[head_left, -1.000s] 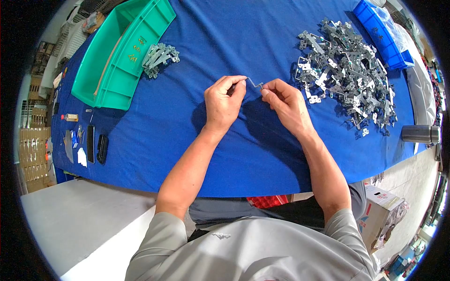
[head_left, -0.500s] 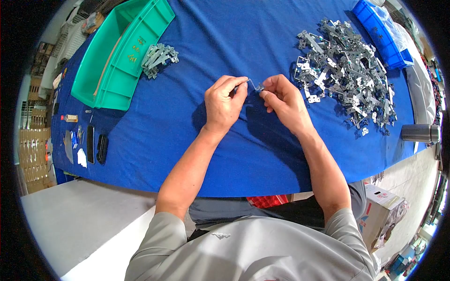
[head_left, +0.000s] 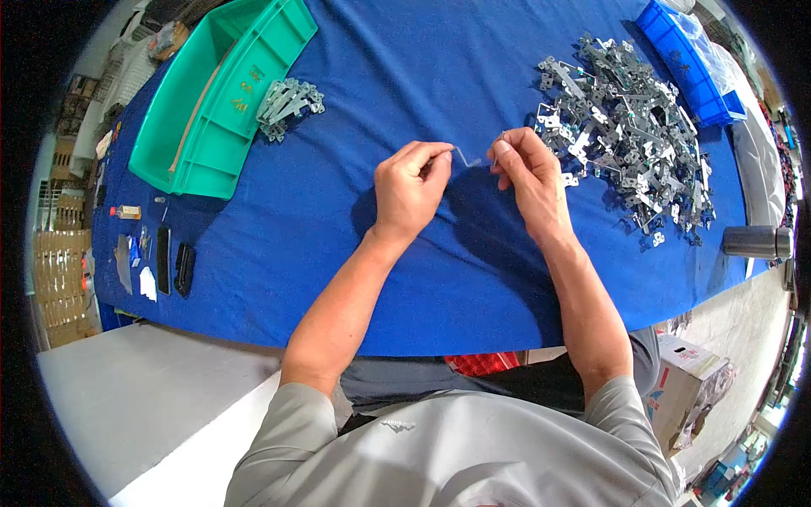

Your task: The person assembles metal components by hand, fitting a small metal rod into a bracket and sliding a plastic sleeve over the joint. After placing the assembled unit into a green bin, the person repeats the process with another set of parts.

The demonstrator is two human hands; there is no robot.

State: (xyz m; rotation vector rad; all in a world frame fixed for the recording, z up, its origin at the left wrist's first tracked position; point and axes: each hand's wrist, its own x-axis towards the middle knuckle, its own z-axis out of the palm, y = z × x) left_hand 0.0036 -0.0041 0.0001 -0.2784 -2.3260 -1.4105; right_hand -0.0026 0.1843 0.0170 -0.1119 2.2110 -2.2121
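Left hand (head_left: 410,190) pinches a bent metal bracket (head_left: 467,157) — it juts out toward the right hand (head_left: 528,173), whose grip is unclear.

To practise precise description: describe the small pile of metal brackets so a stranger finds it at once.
On the blue cloth, find the green bin at the far left. The small pile of metal brackets lies just right of it. Unlike the big loose heap near the blue bin, it is compact.
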